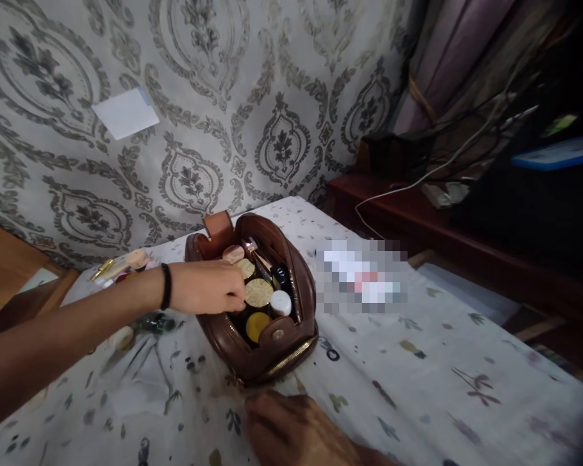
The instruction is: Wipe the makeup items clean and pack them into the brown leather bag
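Note:
A brown bag (214, 336) stands unzipped on the patterned cloth, packed with round lids, a white cap (280, 303), a yellow lid (257, 327) and slim tubes. My left hand (206, 287), with a black band on the wrist, reaches over the bag's left rim, its fingers curled down by the gold lids (258, 292). Whatever its fingertips hold, if anything, is hidden. Below the bag's front edge, my right hand (291, 427) rests near the cloth with its fingers curled; its fingertips are blurred and hard to make out.
Small cosmetics (121, 266), a dark green bottle (156, 322) and a clear plastic bag (138, 382) lie left of the bag. A pixelated item (359, 275) is at its right. Beyond stand a reddish wooden table (418, 213) with a cable and the patterned wall (282, 136).

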Motion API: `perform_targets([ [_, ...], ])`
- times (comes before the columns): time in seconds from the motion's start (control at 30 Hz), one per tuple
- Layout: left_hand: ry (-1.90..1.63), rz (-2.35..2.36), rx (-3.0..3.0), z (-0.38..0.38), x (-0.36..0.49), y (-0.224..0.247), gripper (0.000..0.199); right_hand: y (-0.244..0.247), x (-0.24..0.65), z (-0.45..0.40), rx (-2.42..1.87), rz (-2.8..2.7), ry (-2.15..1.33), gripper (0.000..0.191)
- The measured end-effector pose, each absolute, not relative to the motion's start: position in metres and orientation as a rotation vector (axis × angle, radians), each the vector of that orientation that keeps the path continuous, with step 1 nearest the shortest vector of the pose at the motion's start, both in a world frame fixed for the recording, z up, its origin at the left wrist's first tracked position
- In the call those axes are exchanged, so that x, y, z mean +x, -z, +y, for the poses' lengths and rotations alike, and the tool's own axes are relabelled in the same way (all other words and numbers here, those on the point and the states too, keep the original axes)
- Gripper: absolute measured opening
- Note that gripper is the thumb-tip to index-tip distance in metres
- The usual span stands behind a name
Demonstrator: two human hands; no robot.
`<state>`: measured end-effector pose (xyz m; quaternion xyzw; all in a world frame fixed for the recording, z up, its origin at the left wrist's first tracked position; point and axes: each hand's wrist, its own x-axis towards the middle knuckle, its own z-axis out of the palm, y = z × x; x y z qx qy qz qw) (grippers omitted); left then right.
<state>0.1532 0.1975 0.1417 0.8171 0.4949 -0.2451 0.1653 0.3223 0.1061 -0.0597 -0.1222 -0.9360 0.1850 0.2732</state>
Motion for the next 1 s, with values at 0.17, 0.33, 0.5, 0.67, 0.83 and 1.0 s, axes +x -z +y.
perform_targets([
  [0.17, 0.594, 1.301, 2.204, 0.196, 0.142, -0.142, 0.034, 0.058, 0.326, 0.107, -0.292, -2.486, -0.487, 0.018],
  [0.33, 0.609, 1.242, 2.19, 0.199, 0.14, -0.133, 0.033, 0.061, 0.325, 0.106, -0.321, -2.466, -0.494, 0.015],
  [0.5, 0.542, 1.239, 2.251, 0.198, 0.139, -0.132, 0.035, 0.059, 0.325, 0.108, -0.336, -2.467, -0.509, 0.017],
  [0.67, -0.212, 1.551, 2.266, 0.173, 0.138, -0.149, 0.04, 0.056, 0.324, 0.11, -0.274, -2.516, -0.449, 0.017],
  [0.83, -0.899, 1.854, 2.091, 0.137, 0.125, -0.143, 0.038, 0.057, 0.32, 0.109, -0.268, -2.556, -0.413, 0.014],
  [1.0, -1.154, 2.067, 1.856, 0.108, 0.092, -0.1, 0.039, 0.055, 0.318, 0.111, -0.242, -2.601, -0.438, 0.014],
])
